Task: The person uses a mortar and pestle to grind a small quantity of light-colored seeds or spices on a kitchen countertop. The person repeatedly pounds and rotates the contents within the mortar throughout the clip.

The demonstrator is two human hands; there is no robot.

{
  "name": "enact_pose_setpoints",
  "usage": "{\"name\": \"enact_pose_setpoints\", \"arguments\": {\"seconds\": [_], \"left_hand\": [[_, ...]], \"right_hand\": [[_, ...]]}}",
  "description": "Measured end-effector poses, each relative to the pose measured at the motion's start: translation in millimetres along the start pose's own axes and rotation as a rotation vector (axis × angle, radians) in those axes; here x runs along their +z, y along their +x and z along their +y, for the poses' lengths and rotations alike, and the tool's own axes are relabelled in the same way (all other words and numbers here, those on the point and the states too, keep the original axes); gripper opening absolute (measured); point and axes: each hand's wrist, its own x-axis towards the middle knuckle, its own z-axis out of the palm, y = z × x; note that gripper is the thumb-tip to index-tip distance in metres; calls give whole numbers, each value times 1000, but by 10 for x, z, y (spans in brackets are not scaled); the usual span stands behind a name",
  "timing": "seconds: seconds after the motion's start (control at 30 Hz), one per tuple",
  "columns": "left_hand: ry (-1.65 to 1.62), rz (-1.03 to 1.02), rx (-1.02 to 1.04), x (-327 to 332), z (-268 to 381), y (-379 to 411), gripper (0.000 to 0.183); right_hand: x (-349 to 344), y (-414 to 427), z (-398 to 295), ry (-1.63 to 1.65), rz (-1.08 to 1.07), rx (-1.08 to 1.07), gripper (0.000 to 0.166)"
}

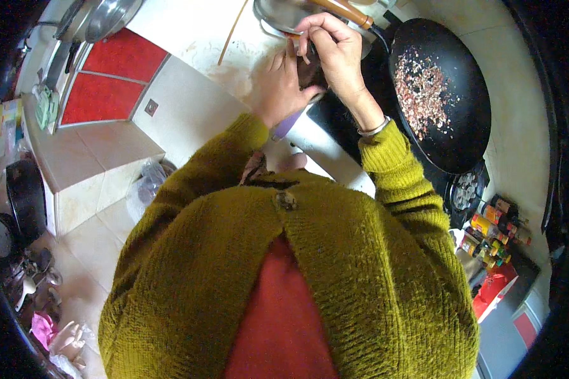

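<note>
My left hand has its thumb and fingers spread around a dark brown container, whose exact kind is unclear. Just above it, my right hand has its fingers curled and thumb and forefinger brought together; whether something small is between them is hidden. A purple object shows below the left palm. To the right, a black wok sits tilted in view, with finely chopped reddish and pale bits over its inner surface. Beyond my right hand lies a brown wooden handle beside a metal pan.
A thin wooden stick lies on the white counter. Several seasoning bottles stand near a gas burner at right. Red cabinet panels and a tiled ledge are at left, with black pans beyond.
</note>
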Motion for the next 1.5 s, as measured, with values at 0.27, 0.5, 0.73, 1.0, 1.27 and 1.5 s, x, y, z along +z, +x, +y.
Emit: {"name": "enact_pose_setpoints", "arguments": {"seconds": [0.27, 0.5, 0.73, 1.0, 1.27, 1.5], "left_hand": [[50, -19, -47, 13, 17, 3, 108], [92, 49, 14, -4, 18, -18, 112], [57, 8, 6, 46, -17, -14, 112], [14, 4, -41, 10, -10, -55, 111], [20, 42, 45, 21, -8, -11, 109], [39, 2, 14, -1, -10, -21, 108]], "right_hand": [[-74, -104, 43, 61, 85, -82, 23], [-166, 67, -116, 223, 83, -63, 20], [-34, -117, 60, 21, 99, -76, 22], [-131, 87, -318, 52, 25, -114, 20], [-68, 56, 66, 128, 73, -1, 22], [9, -101, -14, 1, 55, 15, 20]]}}
